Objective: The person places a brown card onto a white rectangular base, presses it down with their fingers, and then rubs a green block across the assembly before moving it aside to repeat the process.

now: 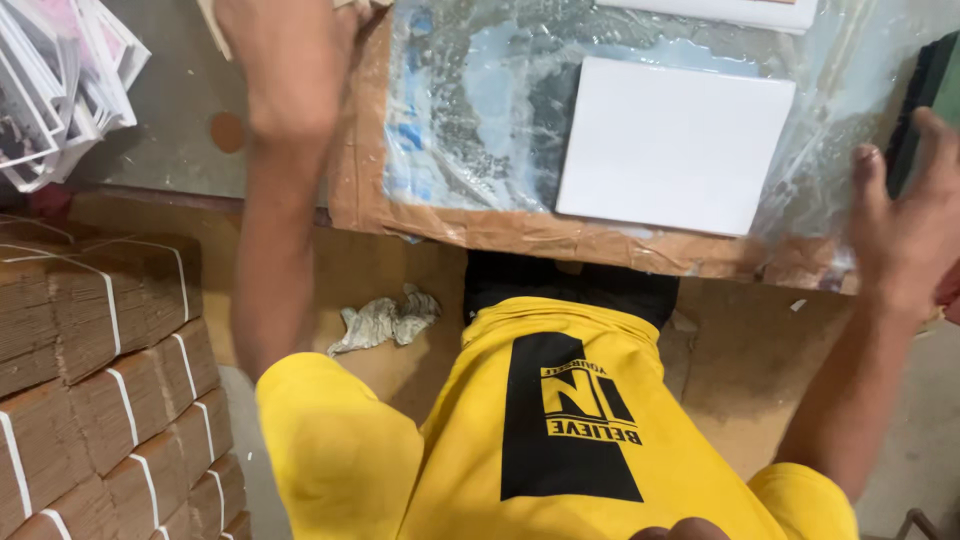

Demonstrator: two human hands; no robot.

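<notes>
We start with our right hand [905, 225], which hangs open at the right edge of the view, fingers spread and slightly curled, gripping nothing. It hovers beside the right end of the worktable [480, 225], close to the crinkled clear plastic sheet [480, 110] that covers the tabletop. Our left arm reaches up and away on the left, and our left hand [345, 10] is cut off by the top edge of the frame, so we cannot tell whether it is open or closed, nor whether it holds anything.

Between our 2 arms, on the plastic sheet, lies 1 blank white rectangular panel [675, 145], flat, slightly turned, and well inside the table's front edge. It is nearer to our right hand than to our left, yet apart from both. A second white panel [720, 10] shows only as a strip at the top edge, just beyond the first.

The table's front edge is wrapped in brown paper tape. Below it we see our own yellow shirt [560, 430] with a black print. On the floor near our left arm lies a crumpled grey rag [385, 320]. At the left stand bundles of brown cardboard [100, 390] tied with white straps, and above them a fanned stack of printed sheets [60, 80].
</notes>
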